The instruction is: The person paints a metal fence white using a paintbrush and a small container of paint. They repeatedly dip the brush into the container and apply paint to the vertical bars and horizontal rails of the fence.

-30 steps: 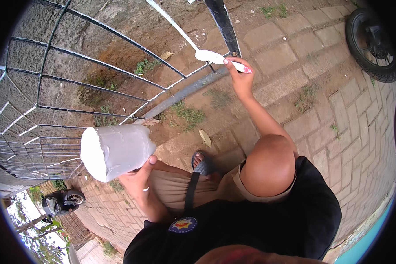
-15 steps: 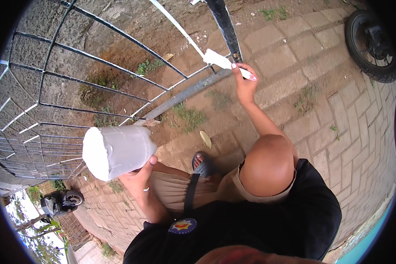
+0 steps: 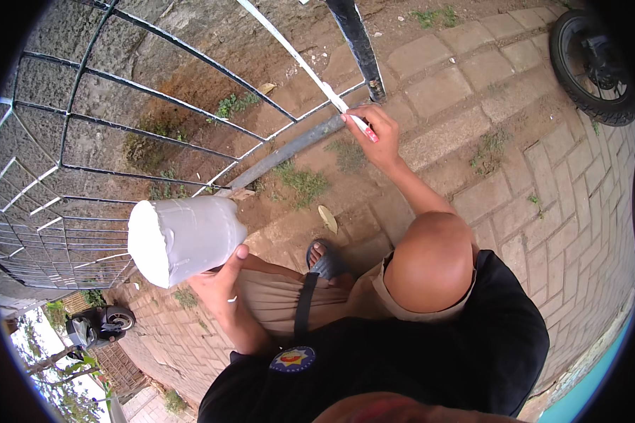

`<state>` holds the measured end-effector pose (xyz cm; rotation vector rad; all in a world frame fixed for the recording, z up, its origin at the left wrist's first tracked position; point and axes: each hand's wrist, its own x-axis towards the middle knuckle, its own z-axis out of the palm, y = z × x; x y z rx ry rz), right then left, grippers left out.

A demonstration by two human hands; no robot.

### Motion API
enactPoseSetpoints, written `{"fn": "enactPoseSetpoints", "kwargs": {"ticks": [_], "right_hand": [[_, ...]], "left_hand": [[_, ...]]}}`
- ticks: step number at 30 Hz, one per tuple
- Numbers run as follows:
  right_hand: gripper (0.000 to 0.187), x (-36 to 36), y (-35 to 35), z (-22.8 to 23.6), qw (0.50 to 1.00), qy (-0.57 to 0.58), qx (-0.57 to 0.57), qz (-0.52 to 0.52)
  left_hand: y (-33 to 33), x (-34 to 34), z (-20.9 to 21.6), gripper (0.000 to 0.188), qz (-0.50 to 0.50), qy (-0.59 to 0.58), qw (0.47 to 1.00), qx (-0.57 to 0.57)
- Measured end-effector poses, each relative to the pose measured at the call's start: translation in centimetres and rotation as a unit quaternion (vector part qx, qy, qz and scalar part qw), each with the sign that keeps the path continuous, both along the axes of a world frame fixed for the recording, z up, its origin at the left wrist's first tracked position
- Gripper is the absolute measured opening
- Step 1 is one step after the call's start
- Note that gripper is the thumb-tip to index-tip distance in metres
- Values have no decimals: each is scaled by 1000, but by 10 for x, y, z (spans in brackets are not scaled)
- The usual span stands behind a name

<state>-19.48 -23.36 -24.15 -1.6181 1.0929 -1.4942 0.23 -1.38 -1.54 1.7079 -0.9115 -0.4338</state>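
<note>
My right hand point(image 3: 378, 134) grips a white-handled paintbrush point(image 3: 360, 125), its bristles white with paint. The brush tip lies against the lower end of a white-painted bar point(image 3: 286, 46) of the metal fence point(image 3: 179, 104). My left hand point(image 3: 222, 285) holds a cut-off clear plastic bottle point(image 3: 203, 236) from beneath, tilted with its wide mouth to the left. White paint shows across that mouth. Several other fence bars are dark with white streaks. A thick dark post point(image 3: 356, 46) stands just beyond the brush.
A grey rail point(image 3: 289, 149) runs along the ground under the fence. Brick paving point(image 3: 522, 204) spreads to the right, with a motorcycle wheel point(image 3: 591, 67) at far right. A parked motorbike point(image 3: 99, 326) stands at lower left. My sandalled foot point(image 3: 324, 261) rests below the fence.
My right hand has moved slightly left and down, turning the brush steeper, so its tip now lies along the white bar's lower end. The bottle has shifted slightly left.
</note>
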Motion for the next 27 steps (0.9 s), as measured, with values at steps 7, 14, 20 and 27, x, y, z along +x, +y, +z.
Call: {"fn": "enactPoseSetpoints", "kwargs": {"ticks": [7, 14, 20, 27], "right_hand": [[11, -4, 0, 14, 998, 18, -53, -42], [15, 13, 17, -4, 1000, -5, -17, 10], [20, -4, -24, -8, 958, -201, 202, -27], [16, -14, -16, 5, 993, -37, -4, -108]], "left_hand": [[-3, -6, 1, 70, 8, 15, 1000, -2], [-8, -9, 2, 73, -5, 19, 1000, -11], [-9, -9, 1, 76, 8, -3, 1000, -29], [-7, -7, 1, 76, 9, 13, 1000, 3]]}}
